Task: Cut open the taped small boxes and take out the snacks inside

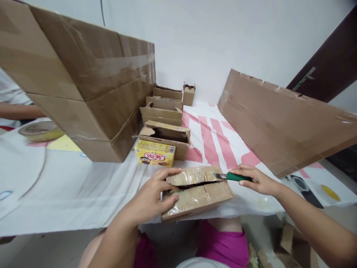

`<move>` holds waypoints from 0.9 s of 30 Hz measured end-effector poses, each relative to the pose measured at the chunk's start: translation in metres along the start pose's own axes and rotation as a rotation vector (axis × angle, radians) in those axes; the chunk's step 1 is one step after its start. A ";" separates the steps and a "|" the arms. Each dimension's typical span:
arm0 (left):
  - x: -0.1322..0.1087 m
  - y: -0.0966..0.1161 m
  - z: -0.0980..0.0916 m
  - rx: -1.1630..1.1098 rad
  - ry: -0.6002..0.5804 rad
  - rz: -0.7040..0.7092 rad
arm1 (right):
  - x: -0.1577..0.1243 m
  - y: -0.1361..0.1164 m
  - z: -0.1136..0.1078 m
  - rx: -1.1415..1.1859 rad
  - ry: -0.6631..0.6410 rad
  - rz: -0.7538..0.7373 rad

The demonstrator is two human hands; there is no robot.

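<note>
A small taped cardboard box (192,203) lies at the table's front edge, its top seam parted along most of its length. My left hand (156,191) grips the box's left end, fingers on the upper flap and thumb on the near one. In my right hand (255,178) is a utility knife (237,176) with a green handle. Its blade touches the far flap near the right end of the seam. Just behind stands a yellow printed snack box (154,153), with an open cardboard box (166,136) behind it.
Stacked taped cartons (92,74) rise at the left; more open small boxes (163,108) line their side. A large cardboard sheet (281,119) leans at the right. A tape roll (41,131) and a person's arm (21,111) are far left. Cardboard scraps (295,245) lie below right.
</note>
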State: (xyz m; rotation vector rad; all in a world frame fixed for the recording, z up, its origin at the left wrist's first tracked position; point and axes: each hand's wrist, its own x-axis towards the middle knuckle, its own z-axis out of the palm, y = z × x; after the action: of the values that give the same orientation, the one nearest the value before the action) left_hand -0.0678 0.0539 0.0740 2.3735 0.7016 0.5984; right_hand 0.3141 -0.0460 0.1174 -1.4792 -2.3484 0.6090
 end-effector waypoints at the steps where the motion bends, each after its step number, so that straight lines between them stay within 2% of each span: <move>1: 0.000 0.000 0.000 0.000 -0.002 -0.002 | -0.001 0.000 0.001 0.026 -0.011 0.024; 5: 0.000 0.000 0.000 -0.007 -0.001 0.007 | -0.005 0.001 0.003 0.060 -0.019 0.058; 11: 0.000 0.000 0.000 -0.023 -0.011 0.011 | -0.004 0.001 -0.004 -0.124 0.079 -0.100; 15: 0.000 0.000 0.000 -0.026 0.000 0.023 | 0.001 0.002 -0.003 -0.105 0.093 -0.130; 22: 0.002 -0.001 0.000 -0.013 -0.026 0.011 | -0.001 0.001 0.005 0.139 0.058 0.042; 27: 0.002 -0.001 0.000 -0.021 -0.012 0.017 | -0.002 -0.012 0.001 0.353 -0.101 0.235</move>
State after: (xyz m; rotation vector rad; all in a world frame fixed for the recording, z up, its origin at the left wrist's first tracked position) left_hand -0.0670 0.0558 0.0740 2.3639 0.6668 0.5957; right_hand 0.3054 -0.0525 0.1219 -1.5937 -2.0120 1.1170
